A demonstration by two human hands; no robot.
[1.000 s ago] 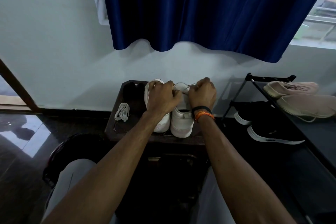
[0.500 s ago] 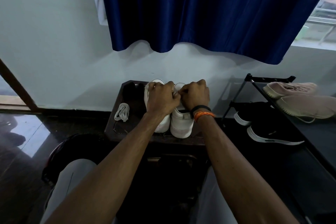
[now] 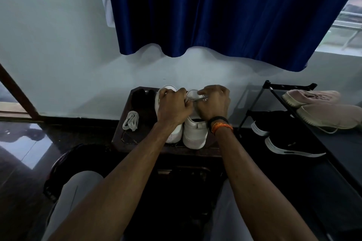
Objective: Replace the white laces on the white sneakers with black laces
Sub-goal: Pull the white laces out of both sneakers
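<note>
White leather sneakers stand side by side, heels toward the person, on a dark wooden counter directly beneath both hands. The left hand is curled over the left shoe's opening, its fingertips pinching one end of a thin white lace; the right hand, with a black band and an orange thread band at the wrist, is curled over the right shoe and pinches the same lace, which runs as a short taut strand between the two hands. Half a second ago the knuckles were almost touching; now the hands sit slightly apart, with the strand showing in the gap, and the right hand has shifted a little outward. Left of the left hand, a bundled flat white lace lies on the counter, and just beyond it rests a dark heap that may be the black laces, though I cannot tell. Right of the right hand, a black metal shoe rack holds pale pink knit sneakers on its upper shelf and black sneakers with white soles below.
</note>
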